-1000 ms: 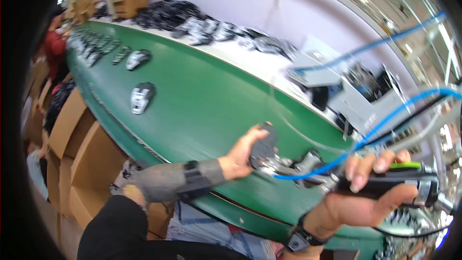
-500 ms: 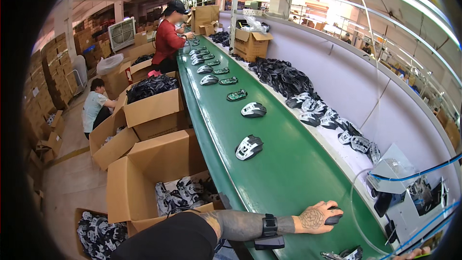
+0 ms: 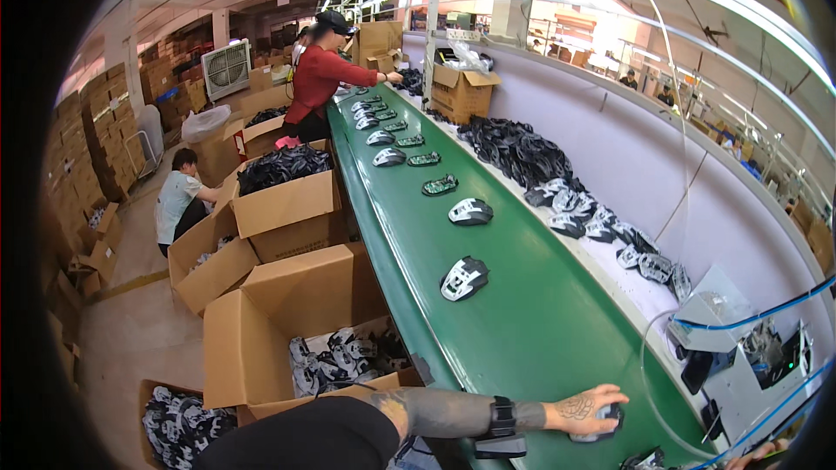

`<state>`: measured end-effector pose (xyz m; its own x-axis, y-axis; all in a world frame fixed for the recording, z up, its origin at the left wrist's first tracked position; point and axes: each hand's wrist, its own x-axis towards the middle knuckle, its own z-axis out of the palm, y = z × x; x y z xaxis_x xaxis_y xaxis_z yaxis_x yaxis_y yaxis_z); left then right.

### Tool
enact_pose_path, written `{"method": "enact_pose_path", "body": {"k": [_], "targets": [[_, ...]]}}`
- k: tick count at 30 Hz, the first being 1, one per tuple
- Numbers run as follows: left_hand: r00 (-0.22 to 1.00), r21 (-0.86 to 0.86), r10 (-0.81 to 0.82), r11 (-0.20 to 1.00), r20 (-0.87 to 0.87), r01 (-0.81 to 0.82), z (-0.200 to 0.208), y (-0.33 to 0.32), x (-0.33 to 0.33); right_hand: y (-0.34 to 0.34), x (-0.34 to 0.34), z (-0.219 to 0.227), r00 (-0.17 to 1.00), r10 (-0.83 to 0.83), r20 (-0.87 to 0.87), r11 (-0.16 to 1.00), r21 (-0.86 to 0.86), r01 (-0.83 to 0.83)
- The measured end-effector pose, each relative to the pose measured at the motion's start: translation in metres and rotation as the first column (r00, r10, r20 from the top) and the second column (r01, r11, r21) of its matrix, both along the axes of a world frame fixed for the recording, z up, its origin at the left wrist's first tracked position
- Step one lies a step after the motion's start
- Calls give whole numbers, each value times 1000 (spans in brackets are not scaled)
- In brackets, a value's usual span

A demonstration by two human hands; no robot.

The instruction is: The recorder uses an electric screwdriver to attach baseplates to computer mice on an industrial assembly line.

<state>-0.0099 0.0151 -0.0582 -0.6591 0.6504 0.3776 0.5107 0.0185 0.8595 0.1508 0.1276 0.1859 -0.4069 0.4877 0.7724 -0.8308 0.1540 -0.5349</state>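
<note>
My left hand [image 3: 585, 411] reaches over the green conveyor belt [image 3: 544, 331] from the lower edge. Its fingers are curled around a dark and grey computer mouse [image 3: 611, 420] resting on the belt, which they partly hide. Just ahead lies a white-and-black mouse shell [image 3: 464, 278], with another shell [image 3: 471, 211] beyond it. A further mouse part [image 3: 643, 459] is cut off by the lower edge, right of my left hand. Only a few fingertips of my right hand [image 3: 759, 455] show in the bottom right corner; whether they hold anything is hidden.
Several mouse shells and green circuit boards [image 3: 440, 185] line the belt. Black parts [image 3: 514, 150] and white shells [image 3: 601, 224] are heaped along its right ledge. Open cartons [image 3: 292, 296] stand at left. A white machine [image 3: 771, 365] with blue tubes is at right. A person in red [image 3: 326, 78] works farther up.
My left hand has turned and come slightly nearer with the mouse. The person in red has stretched an arm across the belt to the parts on the right. The whole view has shifted a little.
</note>
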Motion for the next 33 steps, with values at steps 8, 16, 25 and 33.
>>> {"method": "enact_pose_path", "body": {"k": [8, 16, 25, 33], "targets": [[612, -112, 412, 763, -675, -637, 76, -158, -53, 2, 5, -3, 994, -62, 88, 997, -35, 65], [554, -442, 703, 365, -446, -819, 22, -240, -113, 1, -1, -4, 993, -64, 95, 993, -88, 72], [982, -403, 149, 897, -115, -183, 49, -86, -60, 0, 1, -3, 992, -102, 73, 992, -68, 107], [996, -277, 87, 957, -4, -85, 35, -29, -37, 1, -2, -4, 991, -110, 70, 993, -40, 113]]}}
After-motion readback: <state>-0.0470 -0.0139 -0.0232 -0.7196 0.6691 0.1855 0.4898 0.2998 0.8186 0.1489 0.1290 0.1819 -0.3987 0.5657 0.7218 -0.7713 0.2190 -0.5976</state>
